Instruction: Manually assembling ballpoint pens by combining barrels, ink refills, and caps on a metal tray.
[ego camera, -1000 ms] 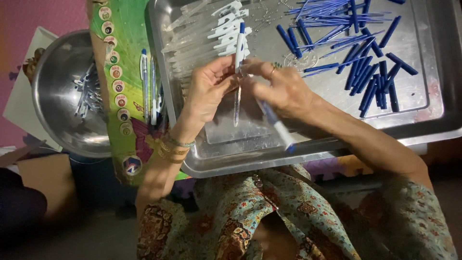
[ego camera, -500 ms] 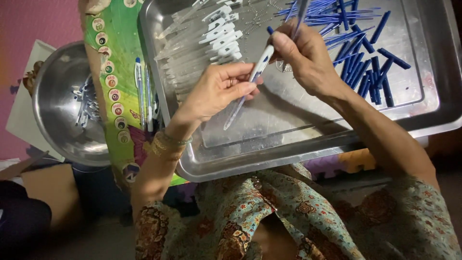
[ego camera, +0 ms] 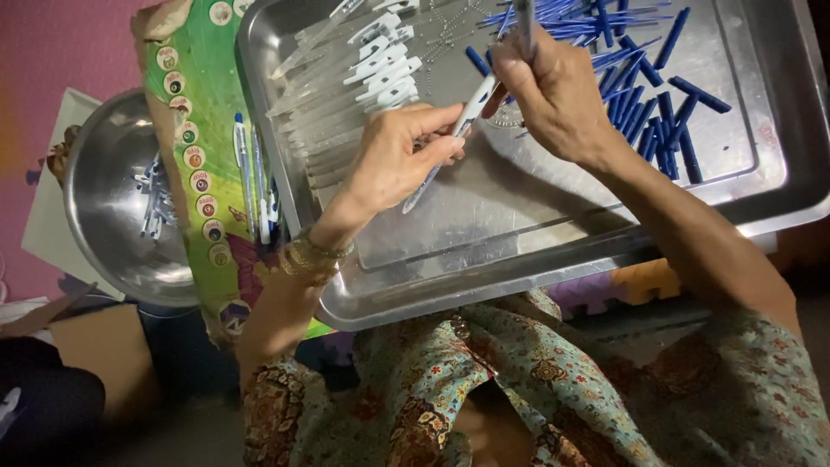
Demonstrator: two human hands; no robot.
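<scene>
My left hand grips a clear and white pen barrel that slants over the big steel tray. My right hand is closed above the barrel's upper end and pinches a thin refill that points away from me. Clear barrels and white clips lie in rows at the tray's far left. Blue pen caps and refills are scattered at its far right, just beyond my right hand.
A green printed box left of the tray holds a few finished pens. Further left stands a round steel bowl with small parts inside. My patterned skirt fills the foreground below the tray.
My right hand moved from the tray's middle to its far side and lifted a thin refill. My left hand kept its hold on the barrel, which tilted from nearly upright to slanting.
</scene>
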